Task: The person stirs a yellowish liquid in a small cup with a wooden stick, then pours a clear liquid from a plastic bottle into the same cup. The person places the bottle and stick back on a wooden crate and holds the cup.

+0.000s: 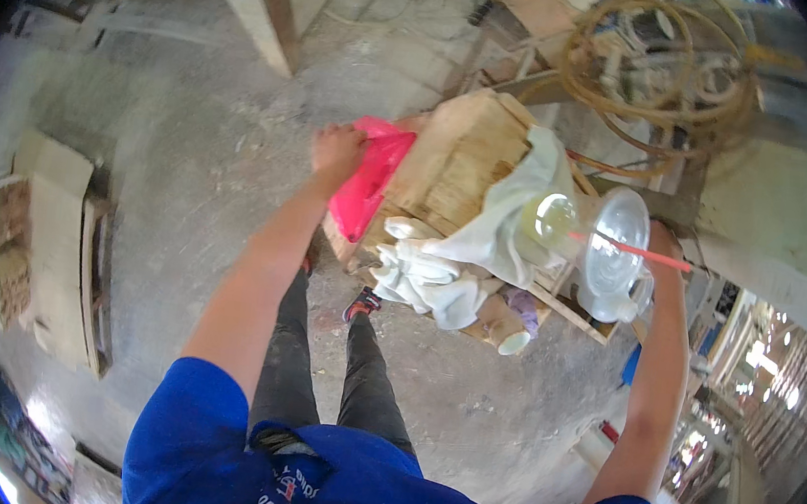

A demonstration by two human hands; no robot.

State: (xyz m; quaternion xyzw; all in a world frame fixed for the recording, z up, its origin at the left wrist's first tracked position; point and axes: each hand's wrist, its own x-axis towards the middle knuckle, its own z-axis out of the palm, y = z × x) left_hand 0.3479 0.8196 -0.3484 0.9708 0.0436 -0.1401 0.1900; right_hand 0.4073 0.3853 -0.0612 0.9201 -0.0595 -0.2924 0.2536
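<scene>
My left hand [338,150] is closed on the edge of a bright pink plastic bag [372,175], which hangs beside the wooden block. My right hand [662,244] is partly hidden behind a clear plastic cup [618,230] with a red straw [654,255], its fingers wrapped round the cup. Just left of that cup is another clear one [549,223] with something pale yellow-green in it. A white cloth [510,224] drapes over the wood by the cups. Several white gloves [435,280] lie bunched on the near side.
A wooden block [468,155] sits in front of me. Near the gloves lies a brownish roll [504,327]. Coiled yellowish hose [652,131] occupies the far right. A cardboard-topped stack [45,244] stands on the floor at left, and a wooden leg [257,5] rises at the far left.
</scene>
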